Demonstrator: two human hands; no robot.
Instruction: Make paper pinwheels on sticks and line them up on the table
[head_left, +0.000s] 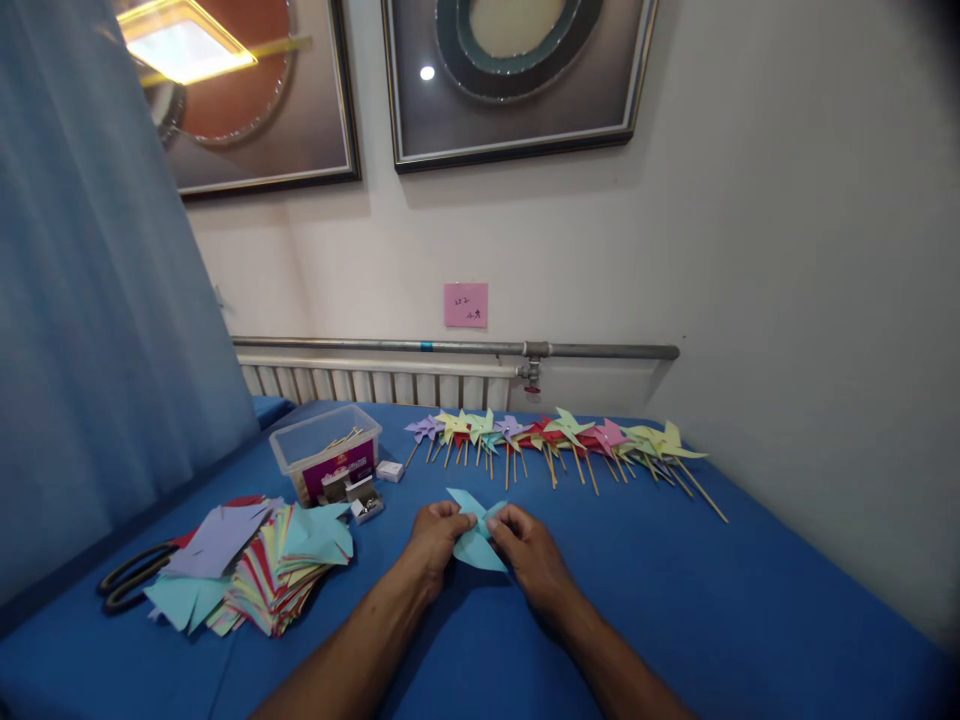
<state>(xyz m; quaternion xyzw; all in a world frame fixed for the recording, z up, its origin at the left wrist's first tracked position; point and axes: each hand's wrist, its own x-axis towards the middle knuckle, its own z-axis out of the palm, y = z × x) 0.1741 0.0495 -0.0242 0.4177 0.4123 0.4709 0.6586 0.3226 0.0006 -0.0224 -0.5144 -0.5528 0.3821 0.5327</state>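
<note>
Both of my hands meet over a light blue paper pinwheel (474,545) lying on the blue table (712,600). My left hand (437,536) pinches its folded corners at the centre from the left. My right hand (526,548) pinches the same centre from the right. Their fingers are closed on the paper. One pointed blade sticks up behind the fingers and another spreads toward me.
A row of several finished coloured pinwheels on wooden sticks (559,440) lies at the table's far side. A stack of cut coloured paper (266,565), black scissors (131,578), a clear plastic box with sticks (327,455) and small boxes (366,500) sit to the left. Radiator and wall behind.
</note>
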